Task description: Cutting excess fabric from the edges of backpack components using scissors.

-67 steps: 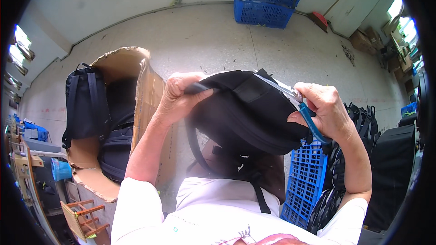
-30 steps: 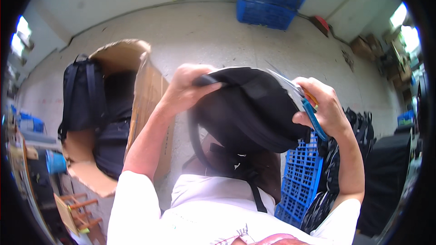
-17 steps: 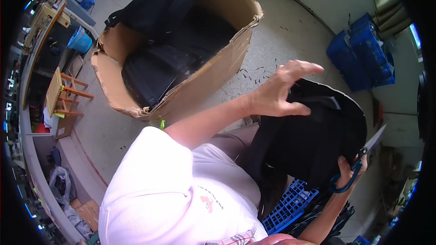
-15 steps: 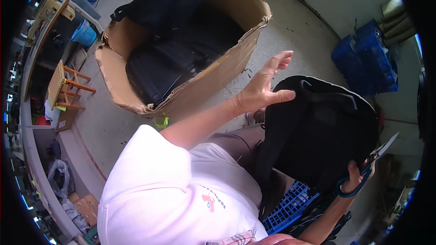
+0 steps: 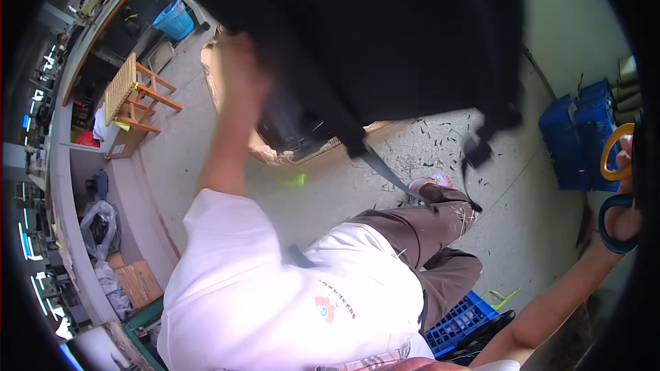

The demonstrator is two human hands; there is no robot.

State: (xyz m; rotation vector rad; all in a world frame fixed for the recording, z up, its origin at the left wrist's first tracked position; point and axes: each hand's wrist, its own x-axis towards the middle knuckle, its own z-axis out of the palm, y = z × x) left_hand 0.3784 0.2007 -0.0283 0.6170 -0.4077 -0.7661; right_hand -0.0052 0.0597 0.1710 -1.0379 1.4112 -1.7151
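A large black backpack (image 5: 399, 34) hangs in the air across the top of the view, its straps (image 5: 385, 168) dangling. My left hand (image 5: 242, 65), smeared by motion, is closed at the bag's left edge and holds it up. Behind the bag stands a cardboard box (image 5: 212, 75), mostly hidden, with black bags (image 5: 292, 127) inside. Far out at the right rim, my right hand (image 5: 624, 221) grips scissors (image 5: 606, 158) by their finger rings, one yellow-orange and one dark blue. The blades do not show.
A wooden stool (image 5: 124, 93) and a blue bin (image 5: 173, 20) stand at the left. Blue crates (image 5: 577, 141) are stacked by the right wall. Near my legs sits a blue plastic basket (image 5: 457, 319). Dark scraps (image 5: 440, 141) litter the floor.
The backpack has gone from my lap up and left toward the cardboard box, with my left hand now closed on it. My right hand has moved outward to the right with the scissors.
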